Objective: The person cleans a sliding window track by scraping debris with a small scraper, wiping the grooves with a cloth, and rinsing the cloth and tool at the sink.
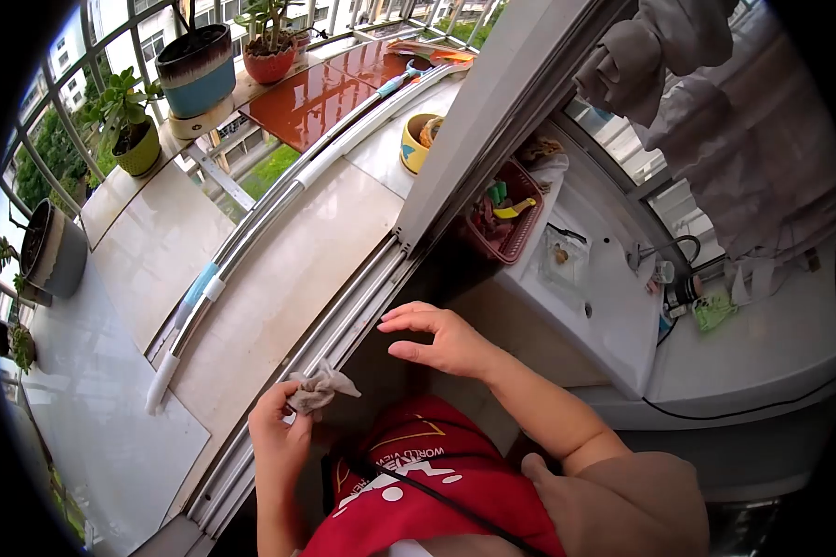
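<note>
My left hand [279, 422] is closed around a crumpled grey-beige cloth [318, 390], just over the metal window track [344, 320]. Part of the cloth sticks out to the right of the fingers. To the right and slightly higher, my right hand [437, 342] is held in the air with its fingers apart and nothing in it. Below both hands is the red apron [437, 492] with white print. Beyond the track lies the tiled sill [288, 278], with long white and silver poles [279, 195] resting across it.
Potted plants [137, 144] stand along the railing at the upper left, near a wet red-brown board [320, 97]. A yellow pot [420, 144] sits by the window frame [492, 121]. At the right are a red basket [506, 213], a white sink [613, 316] and hanging cloth [734, 158].
</note>
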